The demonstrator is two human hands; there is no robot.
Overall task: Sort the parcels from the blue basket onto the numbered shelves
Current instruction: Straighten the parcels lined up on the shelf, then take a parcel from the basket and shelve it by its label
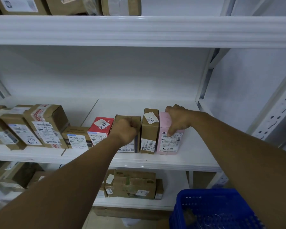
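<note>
Pink parcel (168, 146) gripped by right hand (178, 119); left hand (125, 131) fisted against brown parcel (127, 148).

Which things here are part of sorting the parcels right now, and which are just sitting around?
In the job: pink parcel, gripped by the right hand; brown parcel, left hand against it; blue basket; middle shelf.
Just there: red box; tall box with a white tag; parcels on the lower shelf; parcels on the top shelf.

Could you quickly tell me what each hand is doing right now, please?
Left hand: fingers curled against the brown box; whether it grips it cannot be told.
Right hand: grips the pink box from above.
</note>
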